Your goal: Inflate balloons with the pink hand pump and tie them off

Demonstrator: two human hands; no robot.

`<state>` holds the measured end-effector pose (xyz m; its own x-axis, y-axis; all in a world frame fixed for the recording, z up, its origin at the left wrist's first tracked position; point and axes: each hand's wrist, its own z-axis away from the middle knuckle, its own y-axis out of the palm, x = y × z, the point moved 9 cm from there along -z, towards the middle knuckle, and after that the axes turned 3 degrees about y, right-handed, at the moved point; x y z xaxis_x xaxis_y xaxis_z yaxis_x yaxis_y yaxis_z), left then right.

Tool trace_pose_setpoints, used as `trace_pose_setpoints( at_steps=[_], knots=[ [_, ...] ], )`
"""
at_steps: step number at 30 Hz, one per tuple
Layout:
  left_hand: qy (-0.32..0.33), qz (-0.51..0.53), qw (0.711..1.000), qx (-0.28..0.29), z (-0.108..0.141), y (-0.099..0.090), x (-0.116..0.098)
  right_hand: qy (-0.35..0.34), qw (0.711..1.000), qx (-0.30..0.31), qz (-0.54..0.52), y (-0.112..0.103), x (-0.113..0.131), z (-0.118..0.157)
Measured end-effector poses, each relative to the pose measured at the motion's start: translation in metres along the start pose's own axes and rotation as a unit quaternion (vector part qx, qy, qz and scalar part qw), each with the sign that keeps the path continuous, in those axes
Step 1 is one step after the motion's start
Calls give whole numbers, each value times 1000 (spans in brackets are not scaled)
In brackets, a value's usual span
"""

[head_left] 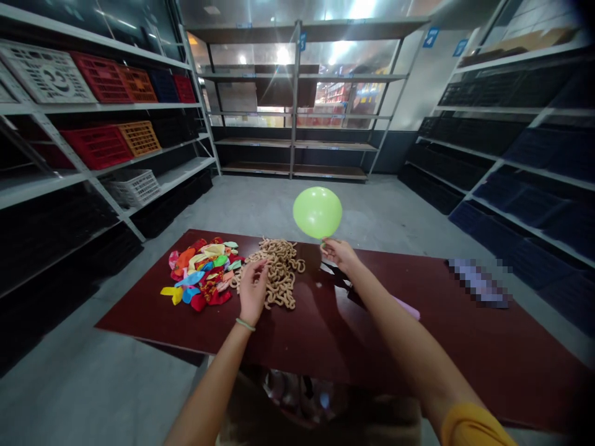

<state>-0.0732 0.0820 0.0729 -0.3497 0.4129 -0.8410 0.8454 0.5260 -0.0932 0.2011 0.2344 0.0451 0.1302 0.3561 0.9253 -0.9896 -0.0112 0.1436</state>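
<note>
A blown-up light green balloon (317, 212) stands upright above the far edge of the dark red table (297, 347). My right hand (339, 254) is closed on its neck, fingers pinched together. My left hand (254, 288) hovers over the near left side of a pile of tan, twisted cord-like pieces (281, 272), its fingertips drawn together. Whether a small piece sits between those fingertips is not clear. To the left of this pile lies a heap of flat, uninflated balloons (204, 272) in many colours.
Beneath my right forearm lie a dark object with a shiny blade-like part (328, 268) and a partly covered purple item (409, 308). A blurred-out item (478, 283) rests at the table's right. Metal shelves (295, 99) stand ahead; crates (102, 77) fill the left-hand ones.
</note>
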Motion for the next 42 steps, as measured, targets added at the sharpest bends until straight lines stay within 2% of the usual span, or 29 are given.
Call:
trace_pose_setpoints(
  at_steps=[3,6,10,12,15,19,21,23,25,28,30,33,36,39,42],
  knots=[
    [-9,-26,1000,2,-2,-20,9,12,998,-45,42,-9,1,-31],
    [-21,-57,998,9,0,-35,12,1,992,-86,87,-17,2,-46],
    [-29,-86,996,16,0,-52,17,-73,976,-133,154,-25,10,-48],
    [-31,-101,994,22,-1,-63,20,-132,964,-133,189,-18,15,-42],
    [-39,-136,990,3,-6,-92,26,-219,942,-66,246,18,15,-24],
    [-58,-195,976,-83,-14,-149,32,-315,891,71,320,97,2,19],
    [-68,-210,971,-91,-14,-163,35,-359,857,113,353,136,-5,44],
    [-84,-214,971,-68,-9,-163,40,-399,819,140,387,170,-14,67],
    [-91,-215,972,-24,0,-149,43,-432,784,152,419,197,-25,86],
    [-59,-213,974,47,13,-122,37,-462,741,157,462,222,-45,103],
    [-38,-217,974,51,15,-116,31,-471,720,155,486,232,-57,110],
    [-46,-226,973,8,8,-131,30,-477,698,156,511,247,-69,115],
    [-82,-221,972,-14,2,-149,38,-481,687,167,518,269,-72,115],
    [-113,-203,972,-26,4,-162,48,-482,686,186,512,294,-71,112],
    [-162,-144,975,-52,13,-171,59,-478,696,208,493,314,-69,106]
  ],
)
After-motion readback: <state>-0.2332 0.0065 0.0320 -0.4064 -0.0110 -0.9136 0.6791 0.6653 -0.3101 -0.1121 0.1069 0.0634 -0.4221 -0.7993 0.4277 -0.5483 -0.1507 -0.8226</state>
